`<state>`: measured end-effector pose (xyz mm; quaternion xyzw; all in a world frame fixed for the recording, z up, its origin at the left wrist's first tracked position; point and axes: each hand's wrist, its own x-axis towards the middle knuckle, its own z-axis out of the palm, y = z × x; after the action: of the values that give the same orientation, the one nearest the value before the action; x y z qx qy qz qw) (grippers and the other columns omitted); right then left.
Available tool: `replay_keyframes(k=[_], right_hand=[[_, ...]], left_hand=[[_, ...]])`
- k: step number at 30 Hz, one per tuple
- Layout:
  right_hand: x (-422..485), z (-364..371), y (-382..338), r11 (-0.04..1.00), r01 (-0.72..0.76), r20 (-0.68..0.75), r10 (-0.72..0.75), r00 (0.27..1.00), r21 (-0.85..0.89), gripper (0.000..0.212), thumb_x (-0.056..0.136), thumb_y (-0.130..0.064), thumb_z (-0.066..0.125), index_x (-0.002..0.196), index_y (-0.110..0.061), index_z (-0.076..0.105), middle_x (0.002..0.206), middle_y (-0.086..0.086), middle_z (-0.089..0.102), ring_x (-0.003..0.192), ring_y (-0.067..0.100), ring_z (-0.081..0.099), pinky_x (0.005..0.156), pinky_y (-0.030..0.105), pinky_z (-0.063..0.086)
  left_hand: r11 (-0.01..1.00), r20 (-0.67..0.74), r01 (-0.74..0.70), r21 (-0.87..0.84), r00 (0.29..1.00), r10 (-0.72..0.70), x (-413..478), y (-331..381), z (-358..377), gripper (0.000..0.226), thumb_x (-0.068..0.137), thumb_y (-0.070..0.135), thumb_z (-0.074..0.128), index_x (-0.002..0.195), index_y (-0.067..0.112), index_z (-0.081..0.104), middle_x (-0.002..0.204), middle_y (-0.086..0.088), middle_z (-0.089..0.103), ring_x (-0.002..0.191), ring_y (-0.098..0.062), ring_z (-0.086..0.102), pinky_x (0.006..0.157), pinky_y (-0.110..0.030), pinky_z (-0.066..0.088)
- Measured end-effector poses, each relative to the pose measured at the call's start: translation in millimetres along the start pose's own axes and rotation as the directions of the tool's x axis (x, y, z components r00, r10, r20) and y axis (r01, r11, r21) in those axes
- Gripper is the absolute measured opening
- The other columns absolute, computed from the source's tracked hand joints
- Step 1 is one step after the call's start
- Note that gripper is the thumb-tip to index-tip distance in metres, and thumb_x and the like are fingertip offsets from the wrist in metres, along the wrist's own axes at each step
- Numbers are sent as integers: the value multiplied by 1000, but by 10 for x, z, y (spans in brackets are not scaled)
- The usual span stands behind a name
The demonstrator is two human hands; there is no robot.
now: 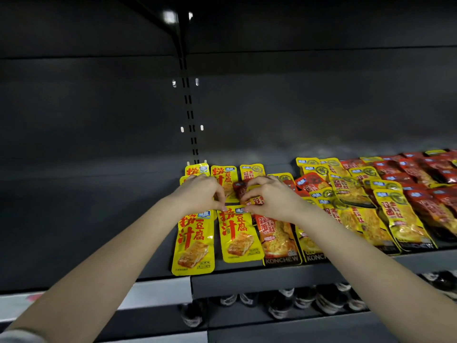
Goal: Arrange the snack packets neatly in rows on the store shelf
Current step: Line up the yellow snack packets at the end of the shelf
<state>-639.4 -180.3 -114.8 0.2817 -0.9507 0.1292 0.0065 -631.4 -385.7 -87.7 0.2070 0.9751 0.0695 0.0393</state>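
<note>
The right hand (272, 198) has its fingers curled round a small dark red packet (241, 189), held just above the rows. The packet lies aslant, its long axis running roughly from 10 to 4 o'clock. The left hand (200, 194) is close at its 9 o'clock, knuckles up and fingers bent, with the fingertips down at the top edges of the packets below. Whether it pinches anything cannot be told. Both forearms reach in from the bottom corners, bare, and the wrists nearly meet. At 6 o'clock from the hands two yellow tofu packets (194, 243) lie flat side by side. Their long axes run front to back and their tops point to 12 o'clock. An orange KONCHEW packet (277, 237) lies just beside them at 3 o'clock, set the same way. More yellow packets (252, 171) form a back row at 12 o'clock. At 3 o'clock is a loose heap of yellow and red packets (385, 196), overlapping and tilted. All of this rests on a dark grey shelf (247, 280) with a dark back panel (86, 107) and a slotted upright (188, 112). Shoes (326, 299) stand on the level beneath.
</note>
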Motion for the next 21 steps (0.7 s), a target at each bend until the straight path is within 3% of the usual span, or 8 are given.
replay_keyframes(k=[5,8,15,19,21], right_hand=[[-56,-76,-24,997,-55,29,56,998,-58,30,86,-44,58,115,-38,62,137,-6,43,129,21,32,112,49,22],[-51,-146,-31,985,-88,18,92,996,-148,30,87,-42,56,116,-38,62,138,-5,42,129,21,31,113,49,18],[-31,-207,-7,982,-137,42,144,989,-132,27,85,-39,58,112,-39,64,140,-6,40,129,21,31,113,51,17],[65,-199,1,989,-149,18,149,989,-1,27,86,-35,57,112,-32,66,135,-3,47,128,23,37,111,47,24],[140,-186,19,985,-156,-40,159,986,69,37,86,-37,57,121,-29,59,134,-1,50,127,25,41,109,45,29]], left_hand=[[993,-64,35,-115,997,-43,3,1,31,12,84,38,66,88,27,71,88,16,54,102,-12,54,96,-37,41],[990,-121,77,-116,988,-91,16,-24,15,10,86,36,64,87,28,70,96,13,60,106,-12,52,102,-41,35],[985,-169,133,-109,974,-150,124,-86,-73,12,89,37,61,88,28,69,105,8,63,109,-16,52,103,-41,29],[978,-172,156,-135,969,-179,211,-149,-58,14,86,42,62,87,30,69,97,8,68,100,-16,58,102,-41,33],[972,-184,167,-166,963,-197,254,-180,-40,14,86,41,63,87,29,69,91,8,70,92,-13,62,101,-40,39]])
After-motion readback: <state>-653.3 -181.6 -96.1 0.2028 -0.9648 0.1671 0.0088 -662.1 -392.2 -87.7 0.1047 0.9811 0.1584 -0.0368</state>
